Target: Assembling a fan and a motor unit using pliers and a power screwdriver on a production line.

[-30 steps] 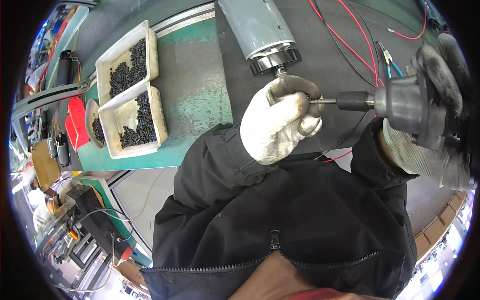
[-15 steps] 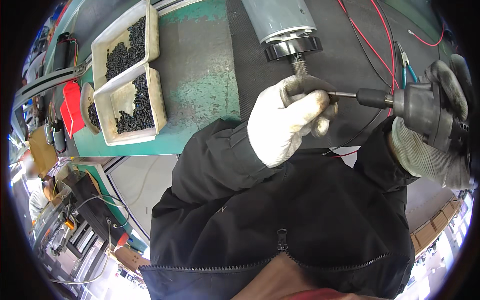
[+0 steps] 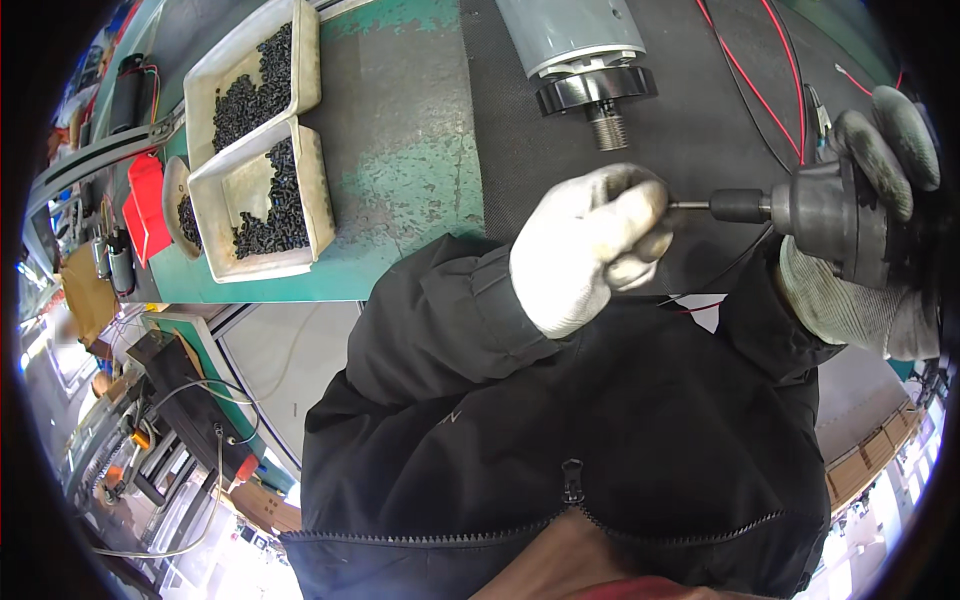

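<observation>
Right hand (image 3: 850, 295), gloved, is wrapped round a dark power driver (image 3: 825, 215); left hand (image 3: 585, 250) is curled closed at its bit tip, can't tell on what. Scuffed green tabletop (image 3: 400, 205), cardboard boxes (image 3: 870, 455) off right, two whitish trays (image 3: 245, 195) over left, grey cylinder (image 3: 575, 35) beyond the hands, little black parts (image 3: 285, 205) heaped in the trays.

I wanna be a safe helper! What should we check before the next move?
1. Dark-grey power driver held by the gloved right hand: ok.
2. Tip of the thin metal bit visible: not ok, hidden by the white-gloved left hand.
3. Something pinched in that hand: cannot tell.
4. Threaded metal shaft on the grey metal cylinder clear of the left hand: ok.
5. Small black parts in rectangular white trays: ok.
</observation>
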Available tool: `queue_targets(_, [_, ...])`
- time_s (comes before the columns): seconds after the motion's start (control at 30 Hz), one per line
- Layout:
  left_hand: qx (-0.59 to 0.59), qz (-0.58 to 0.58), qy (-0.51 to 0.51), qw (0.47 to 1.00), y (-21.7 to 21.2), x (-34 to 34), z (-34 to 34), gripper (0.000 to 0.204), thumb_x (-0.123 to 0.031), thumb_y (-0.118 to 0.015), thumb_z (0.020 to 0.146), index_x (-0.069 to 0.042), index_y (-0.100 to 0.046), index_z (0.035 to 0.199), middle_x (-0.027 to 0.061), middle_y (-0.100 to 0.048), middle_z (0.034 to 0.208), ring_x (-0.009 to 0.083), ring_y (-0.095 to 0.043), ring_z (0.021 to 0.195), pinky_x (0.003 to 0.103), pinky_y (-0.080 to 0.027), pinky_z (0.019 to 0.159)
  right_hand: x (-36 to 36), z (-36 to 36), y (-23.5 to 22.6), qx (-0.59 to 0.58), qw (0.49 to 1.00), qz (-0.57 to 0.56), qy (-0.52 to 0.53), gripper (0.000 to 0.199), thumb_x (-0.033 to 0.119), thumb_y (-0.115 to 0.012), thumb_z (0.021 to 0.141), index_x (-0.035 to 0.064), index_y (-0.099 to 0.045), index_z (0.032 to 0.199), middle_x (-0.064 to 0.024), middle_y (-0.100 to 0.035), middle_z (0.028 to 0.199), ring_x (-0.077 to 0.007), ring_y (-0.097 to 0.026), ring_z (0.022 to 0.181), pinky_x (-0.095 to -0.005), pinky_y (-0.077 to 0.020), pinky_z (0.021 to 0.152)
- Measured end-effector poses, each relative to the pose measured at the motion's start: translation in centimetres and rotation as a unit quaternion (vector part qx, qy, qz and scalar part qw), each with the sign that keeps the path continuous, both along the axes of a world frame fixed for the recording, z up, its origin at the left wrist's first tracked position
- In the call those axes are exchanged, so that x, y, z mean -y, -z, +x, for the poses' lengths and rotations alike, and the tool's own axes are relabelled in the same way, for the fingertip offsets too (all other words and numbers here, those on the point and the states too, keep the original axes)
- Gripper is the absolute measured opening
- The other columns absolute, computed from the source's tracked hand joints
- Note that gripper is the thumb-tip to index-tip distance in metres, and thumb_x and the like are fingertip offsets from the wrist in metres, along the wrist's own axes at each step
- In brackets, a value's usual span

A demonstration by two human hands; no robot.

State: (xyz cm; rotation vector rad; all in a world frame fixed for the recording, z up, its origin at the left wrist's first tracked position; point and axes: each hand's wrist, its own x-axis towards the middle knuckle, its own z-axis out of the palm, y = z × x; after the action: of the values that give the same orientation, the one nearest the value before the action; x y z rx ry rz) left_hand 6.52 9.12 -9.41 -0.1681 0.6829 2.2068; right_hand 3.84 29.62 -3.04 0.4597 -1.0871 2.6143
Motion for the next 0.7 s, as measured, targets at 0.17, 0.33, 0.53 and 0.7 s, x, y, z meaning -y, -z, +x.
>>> queue_targets(0.17, [0.112, 0.037, -0.009, 0.993, 0.0, -0.9, 0.3, 0.042, -0.051, -0.054, 0.094, -0.01, -0.05, 0.101, 0.0019, -0.055, 0.085, 0.0065, -0.043, 0.059, 0.024, -0.035, 0.055, 0.1, -0.3, 0.0, 0.019, 1.0, 0.01, -0.01, 0.043, 0.018, -0.053, 0.085, -0.0127, -0.046, 0.114, -0.015, -0.039, 0.1, -0.0203, -0.041, 0.094, -0.0317, -0.0414, 0.078])
queue_targets(0.33, [0.053, -0.064, -0.171, 0.982, 2.4, -1.3, -1.3, 0.039, -0.037, -0.057, 0.096, -0.003, -0.049, 0.114, 0.0093, -0.059, 0.1, 0.0052, -0.049, 0.065, 0.025, -0.044, 0.06, -1.1, -1.2, -0.3, 0.081, 0.996, 0.038, -0.018, 0.043, 0.018, -0.052, 0.086, -0.0132, -0.046, 0.115, -0.0155, -0.039, 0.1, -0.0206, -0.041, 0.094, -0.0318, -0.0421, 0.078])
queue_targets(0.53, [0.181, 0.129, -0.158, 0.962, 3.4, -0.7, -0.7, 0.039, -0.035, -0.043, 0.102, -0.001, -0.05, 0.122, 0.01, -0.059, 0.1, 0.0087, -0.047, 0.066, 0.027, -0.044, 0.061, -0.4, -2.6, 1.0, 0.045, 0.996, 0.015, -0.081, 0.044, 0.016, -0.045, 0.093, -0.0172, -0.044, 0.122, -0.029, -0.05, 0.117, -0.0323, -0.054, 0.104, -0.0405, -0.0505, 0.086])
queue_targets(0.7, [0.106, 0.031, -0.177, 0.978, 2.6, -0.6, -1.2, 0.031, -0.034, -0.046, 0.1, -0.006, -0.052, 0.112, 0.0072, -0.058, 0.096, 0.0115, -0.05, 0.072, 0.029, -0.044, 0.064, 1.9, -3.2, 2.2, 0.049, 0.999, -0.008, -0.019, 0.041, 0.017, -0.044, 0.094, -0.0156, -0.05, 0.118, -0.0301, -0.055, 0.117, -0.0342, -0.058, 0.103, -0.0418, -0.05, 0.089])
